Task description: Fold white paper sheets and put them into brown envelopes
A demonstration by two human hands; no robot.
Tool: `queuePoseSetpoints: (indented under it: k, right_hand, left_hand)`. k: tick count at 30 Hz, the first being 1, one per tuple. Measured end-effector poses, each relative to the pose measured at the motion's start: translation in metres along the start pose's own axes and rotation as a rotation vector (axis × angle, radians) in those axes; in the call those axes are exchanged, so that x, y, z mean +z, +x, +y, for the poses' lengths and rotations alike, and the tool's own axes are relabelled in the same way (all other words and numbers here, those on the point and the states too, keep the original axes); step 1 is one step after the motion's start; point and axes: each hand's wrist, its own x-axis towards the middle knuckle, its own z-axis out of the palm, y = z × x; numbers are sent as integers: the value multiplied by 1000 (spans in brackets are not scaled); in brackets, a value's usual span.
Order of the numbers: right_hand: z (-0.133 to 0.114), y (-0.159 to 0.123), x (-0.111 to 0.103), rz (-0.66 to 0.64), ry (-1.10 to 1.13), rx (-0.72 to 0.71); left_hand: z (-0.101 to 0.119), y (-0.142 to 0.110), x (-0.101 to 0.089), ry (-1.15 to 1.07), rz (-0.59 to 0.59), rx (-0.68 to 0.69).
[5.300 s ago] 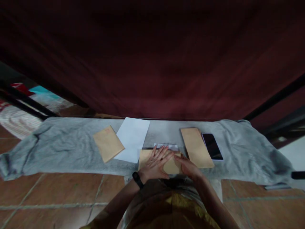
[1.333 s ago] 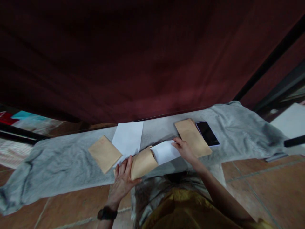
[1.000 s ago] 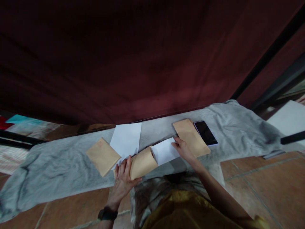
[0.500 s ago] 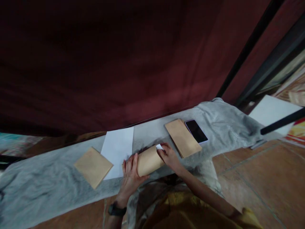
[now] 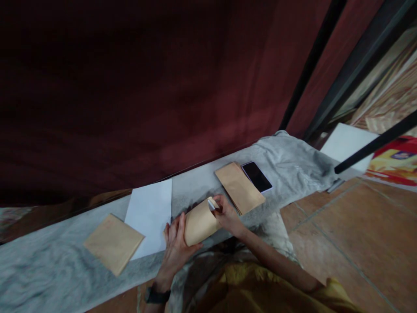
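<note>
A brown paper envelope [image 5: 199, 222] bulges open at its right end, just above the grey cloth. My left hand [image 5: 177, 241] grips its left end, with the thumb along the near edge and the fingers over the far side. At the mouth, my right hand [image 5: 226, 215] has its fingers closed on a folded white paper [image 5: 211, 205], of which only a small part shows inside the opening. The right fingertips are partly hidden by the envelope's edge.
A white sheet [image 5: 150, 213] lies left of my hands, beside a brown envelope [image 5: 114, 243]. To the right are a small stack of brown envelopes [image 5: 240, 187] and a phone [image 5: 257, 176]. Grey cloth [image 5: 286, 158] covers the bench; a dark red curtain [image 5: 163, 108] hangs behind.
The white paper has gone further into the envelope with my right hand, and the envelope's mouth gapes wider. My left hand keeps its grip. The whole view has shifted slightly.
</note>
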Motion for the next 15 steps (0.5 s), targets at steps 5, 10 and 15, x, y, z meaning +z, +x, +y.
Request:
queuePoseSetpoints:
  k: [5,10,15]
  right_hand:
    - [-2,2,-3,-96,85,220]
    - [-6,2,-10,-152,90,299]
    - [-8,5,-8,-70,161,299]
  left_hand:
    - [-1,4,0,50,56,71]
    - [-2,7,-3,68,50,119]
    - [-2,11,-5,39,49,135]
